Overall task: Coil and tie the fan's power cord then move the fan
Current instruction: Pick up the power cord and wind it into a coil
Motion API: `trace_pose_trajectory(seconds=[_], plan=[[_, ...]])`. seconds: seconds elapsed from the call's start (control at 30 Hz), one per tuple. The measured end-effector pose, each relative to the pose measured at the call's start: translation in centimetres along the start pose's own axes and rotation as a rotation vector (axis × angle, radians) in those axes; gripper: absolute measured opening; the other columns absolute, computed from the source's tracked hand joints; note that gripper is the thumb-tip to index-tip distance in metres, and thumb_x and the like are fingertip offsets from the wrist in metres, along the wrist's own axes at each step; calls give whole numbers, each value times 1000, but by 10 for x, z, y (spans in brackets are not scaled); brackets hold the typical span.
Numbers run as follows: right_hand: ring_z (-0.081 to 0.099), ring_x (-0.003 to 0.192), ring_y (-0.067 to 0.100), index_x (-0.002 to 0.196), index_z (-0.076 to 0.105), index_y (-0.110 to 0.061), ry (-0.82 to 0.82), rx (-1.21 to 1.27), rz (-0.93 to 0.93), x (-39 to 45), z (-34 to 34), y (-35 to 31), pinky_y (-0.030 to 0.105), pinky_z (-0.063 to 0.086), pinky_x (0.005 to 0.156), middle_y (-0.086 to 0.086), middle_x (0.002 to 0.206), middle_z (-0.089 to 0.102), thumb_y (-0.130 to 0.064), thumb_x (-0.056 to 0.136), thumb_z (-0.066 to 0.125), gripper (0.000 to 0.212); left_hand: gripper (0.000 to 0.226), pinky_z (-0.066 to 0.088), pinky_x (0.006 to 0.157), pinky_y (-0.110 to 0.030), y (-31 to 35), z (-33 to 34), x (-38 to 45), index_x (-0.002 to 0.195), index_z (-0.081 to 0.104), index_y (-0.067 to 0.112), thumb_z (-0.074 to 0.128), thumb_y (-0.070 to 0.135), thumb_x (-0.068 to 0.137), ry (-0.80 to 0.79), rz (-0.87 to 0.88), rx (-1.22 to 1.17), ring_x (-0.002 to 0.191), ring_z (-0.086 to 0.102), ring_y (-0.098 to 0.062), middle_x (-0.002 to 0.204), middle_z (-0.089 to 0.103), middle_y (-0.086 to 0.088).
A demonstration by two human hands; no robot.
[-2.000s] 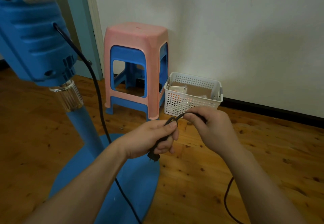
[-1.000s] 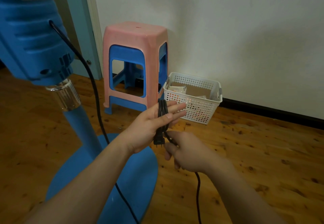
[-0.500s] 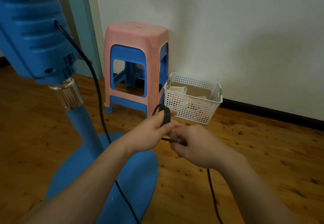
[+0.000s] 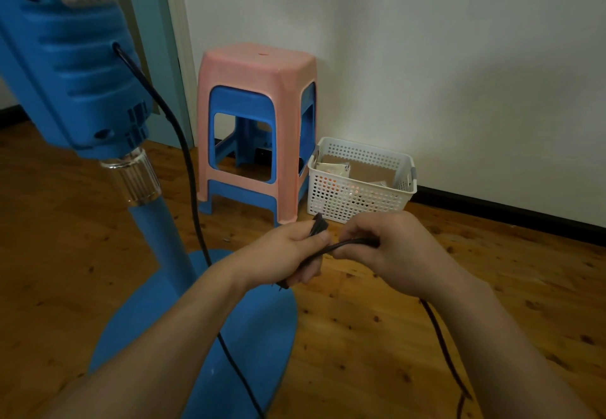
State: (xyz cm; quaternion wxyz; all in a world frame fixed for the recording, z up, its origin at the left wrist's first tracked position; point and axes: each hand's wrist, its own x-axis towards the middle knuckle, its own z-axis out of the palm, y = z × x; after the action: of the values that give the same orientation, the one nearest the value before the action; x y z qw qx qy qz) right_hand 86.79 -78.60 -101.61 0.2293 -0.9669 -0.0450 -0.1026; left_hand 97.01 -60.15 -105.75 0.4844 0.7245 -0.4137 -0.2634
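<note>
My left hand point(image 4: 288, 251) clamps cord point(image 4: 193, 189) loops; right hand point(image 4: 387, 248) pinches cord strand just beside; fan point(image 4: 157, 238) at left.

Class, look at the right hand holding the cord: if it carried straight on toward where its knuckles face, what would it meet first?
The right hand faces left, pinching the black cord. Going straight on, it would first meet the left hand, whose grip holds the coiled loops. They look almost touching, though depth is hard to judge.

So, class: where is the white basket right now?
In the head view the white basket sits on the wooden floor against the wall, right of the pink stool, beyond both hands.
</note>
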Motion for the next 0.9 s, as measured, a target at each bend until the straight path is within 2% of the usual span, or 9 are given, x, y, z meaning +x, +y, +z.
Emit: trace_pose_trajectory(seconds=[0.07,0.13,0.17,0.3,0.43,0.7,0.8,0.9], plan=[[60,84,-3,92,70,-39,60,6,0,0,-1,4,21,51,65,-21,81,65,-41,87,72,6,53,56,83,-47,-3,-2,0,94,55,2,38,51,104,-16,-12,-98,51,51,-22,55,54,-6],[59,85,-2,96,72,-38,130,14,1,0,-3,9,23,50,68,-22,83,65,-37,90,70,6,52,54,83,-34,-4,-3,-2,90,57,10,37,57,103,-42,-20,-195,53,52,-27,52,48,-5],[60,86,-2,96,73,-37,159,35,5,-1,-3,11,23,49,69,-23,84,65,-34,91,71,7,53,53,84,-32,-5,-3,-3,88,58,13,36,59,102,-51,-14,-217,53,53,-27,52,46,-4],[62,86,-1,99,75,-33,210,117,57,-1,3,20,20,48,71,-20,87,69,-31,94,69,8,54,53,85,-37,-6,1,-3,83,56,16,42,66,98,-126,-1,-301,45,43,-21,50,41,-2],[60,75,-4,98,75,-31,232,194,127,-2,15,26,10,39,60,-15,75,66,-30,100,61,14,39,52,85,-42,-2,4,1,85,51,17,46,52,103,-226,49,-406,43,41,-17,50,40,2],[56,59,5,86,62,-39,211,341,166,-1,45,18,19,42,53,-5,68,62,-31,107,45,28,28,49,79,-35,5,6,2,90,48,14,45,37,106,-263,90,-629,45,42,-13,52,42,4],[57,61,4,100,61,-44,209,379,178,0,53,15,17,44,55,-3,72,64,-28,108,43,27,25,49,75,-34,10,7,3,90,49,12,44,30,106,-236,96,-697,43,40,-12,52,38,4],[61,63,3,126,57,-40,155,372,212,2,59,13,22,47,59,-5,76,66,-26,109,40,28,21,48,75,-35,14,8,3,92,50,11,44,27,105,-159,118,-732,45,41,-12,54,39,3]])
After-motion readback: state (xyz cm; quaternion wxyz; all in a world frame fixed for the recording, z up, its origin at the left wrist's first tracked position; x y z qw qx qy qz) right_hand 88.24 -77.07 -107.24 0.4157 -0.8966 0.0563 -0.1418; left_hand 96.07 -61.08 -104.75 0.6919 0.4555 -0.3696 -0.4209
